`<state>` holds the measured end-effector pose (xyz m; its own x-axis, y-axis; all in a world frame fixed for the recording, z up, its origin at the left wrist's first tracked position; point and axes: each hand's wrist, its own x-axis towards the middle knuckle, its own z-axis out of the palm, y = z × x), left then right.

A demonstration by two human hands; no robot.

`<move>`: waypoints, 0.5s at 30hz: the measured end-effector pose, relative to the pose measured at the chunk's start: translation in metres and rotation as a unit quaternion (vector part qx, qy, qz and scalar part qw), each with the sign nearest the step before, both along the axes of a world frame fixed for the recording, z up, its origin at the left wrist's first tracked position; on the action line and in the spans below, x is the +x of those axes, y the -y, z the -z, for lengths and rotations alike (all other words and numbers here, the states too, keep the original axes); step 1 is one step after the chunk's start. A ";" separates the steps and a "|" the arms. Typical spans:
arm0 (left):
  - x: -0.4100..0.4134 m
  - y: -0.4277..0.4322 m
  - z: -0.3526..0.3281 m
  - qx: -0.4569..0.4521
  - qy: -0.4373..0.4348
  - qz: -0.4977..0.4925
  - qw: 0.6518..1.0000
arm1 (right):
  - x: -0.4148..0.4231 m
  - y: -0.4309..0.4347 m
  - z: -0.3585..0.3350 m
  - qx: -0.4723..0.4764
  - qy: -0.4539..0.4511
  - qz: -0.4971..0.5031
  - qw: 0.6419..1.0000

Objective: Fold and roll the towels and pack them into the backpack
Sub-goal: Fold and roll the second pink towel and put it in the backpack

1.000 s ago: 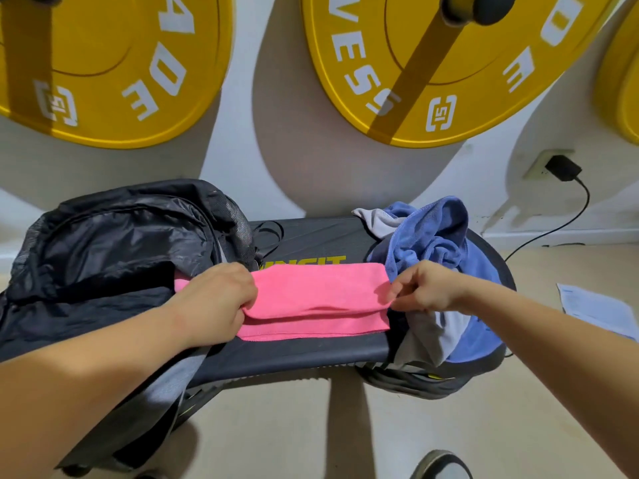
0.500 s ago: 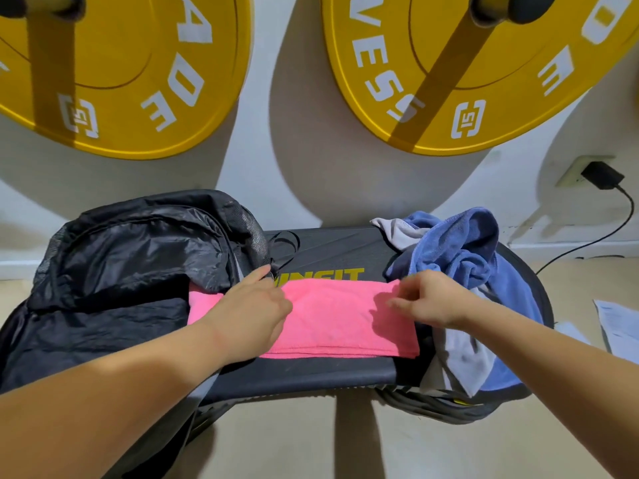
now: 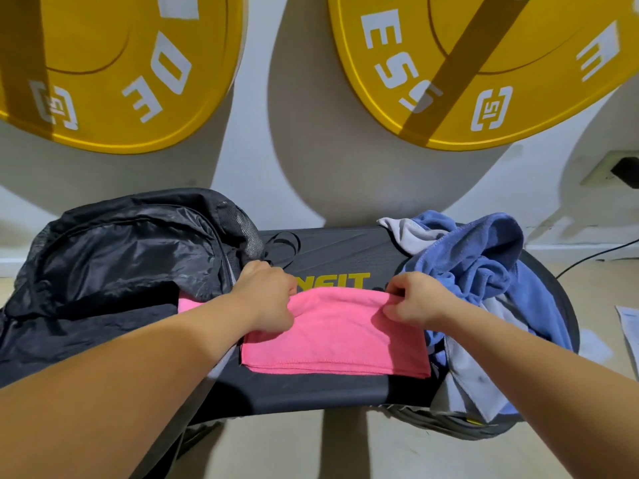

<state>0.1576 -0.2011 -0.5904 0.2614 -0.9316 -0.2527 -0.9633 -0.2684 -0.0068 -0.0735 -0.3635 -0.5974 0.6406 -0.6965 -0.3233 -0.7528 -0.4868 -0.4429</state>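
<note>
A folded pink towel point(image 3: 339, 340) lies flat on the black bench point(image 3: 328, 392) in the middle. My left hand point(image 3: 268, 302) pinches its far edge near the left end. At the right end of that same far edge my right hand point(image 3: 415, 302) grips the cloth. The edge is lifted slightly between both hands. An open black backpack point(image 3: 114, 271) lies on the left, its flap over the towel's left end. A heap of blue and grey towels point(image 3: 484, 271) sits on the bench's right end.
Two big yellow weight plates point(image 3: 103, 81) hang on the white wall behind the bench. A wall socket with a black plug point(image 3: 622, 169) and its cable are at the right. White paper point(image 3: 627, 326) lies on the tan floor at the right.
Both hands have moved from the towel's ends and flat top to its far edge and now pinch it, raising it a little. The camera has come closer.
</note>
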 end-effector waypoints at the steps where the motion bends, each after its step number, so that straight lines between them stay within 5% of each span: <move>1: 0.000 0.000 -0.004 -0.011 -0.041 -0.011 0.999 | -0.002 -0.001 -0.004 0.057 0.034 0.040 0.997; 8: 0.014 -0.003 -0.048 -0.044 -0.297 -0.143 0.943 | -0.035 -0.002 -0.025 0.261 0.149 0.197 0.933; 12: 0.010 0.008 -0.062 -0.055 -0.321 -0.188 0.927 | -0.050 -0.011 -0.031 0.335 0.092 0.189 0.918; 15: 0.014 0.031 -0.062 -0.172 -0.245 -0.193 0.935 | -0.047 -0.023 -0.029 0.403 0.089 0.200 0.889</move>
<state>0.1719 -0.2318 -0.5285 0.5263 -0.8397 -0.1337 -0.6593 -0.5023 0.5594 -0.1203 -0.3403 -0.5686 0.4848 -0.4676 -0.7391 -0.6778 0.3332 -0.6554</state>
